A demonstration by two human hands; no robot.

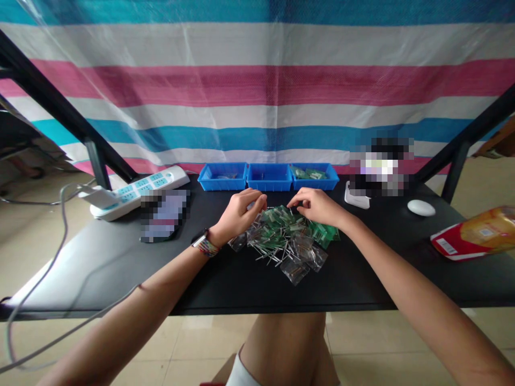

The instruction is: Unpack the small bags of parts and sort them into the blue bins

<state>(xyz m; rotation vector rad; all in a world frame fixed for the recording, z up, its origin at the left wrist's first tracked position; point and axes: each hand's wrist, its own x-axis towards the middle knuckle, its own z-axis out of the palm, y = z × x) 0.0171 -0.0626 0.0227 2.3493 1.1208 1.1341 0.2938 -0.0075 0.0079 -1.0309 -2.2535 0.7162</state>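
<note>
A heap of small green circuit boards [281, 228], thin metal pins [270, 252] and little clear plastic bags [295, 268] lies at the middle of the black table [241, 284]. My left hand [241, 212] rests at the heap's left edge with its fingers curled and pinched together over the boards. My right hand [317, 206] hovers over the heap's far right side, fingers bent down in a pinch. What either hand holds is too small to make out. A watch and a beaded bracelet [206, 244] are on my left wrist.
Three blue trays [269, 177] stand in a row behind the heap; the right one holds green parts. A white power strip [137, 190] with a cable lies at the back left. A white mouse [421, 207] and an orange-red packet [475, 233] lie at the right.
</note>
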